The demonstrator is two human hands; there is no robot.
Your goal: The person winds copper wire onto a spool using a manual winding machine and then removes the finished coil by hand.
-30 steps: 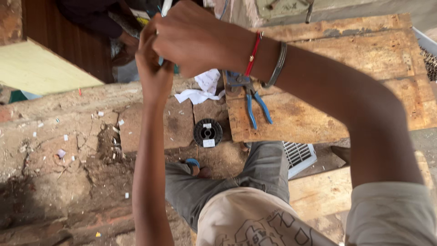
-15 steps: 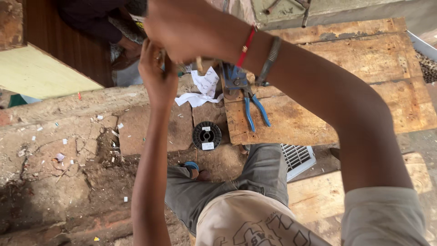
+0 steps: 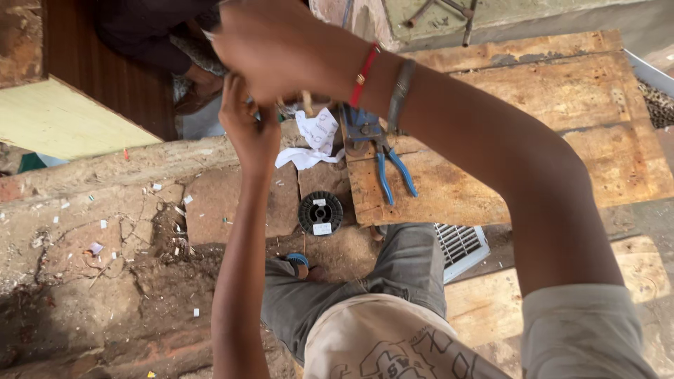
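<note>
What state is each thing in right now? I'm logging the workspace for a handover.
Left hand: raised, fingers closed on something small I cannot make out.
Right hand: raised above the left, closed.
Blue-handled pliers: lying on the wooden board, handles slightly apart.
Black spool: lying flat on the ground.
White paper: crumpled, beside the board.

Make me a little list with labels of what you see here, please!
left hand: raised, fingers curled, close against the other hand
right hand: raised above it, what it holds is hidden
wrist: red band and dark band
pliers: blue handles, lying on the wooden board
spool: black, round, on the ground
paper: white, crumpled
</note>
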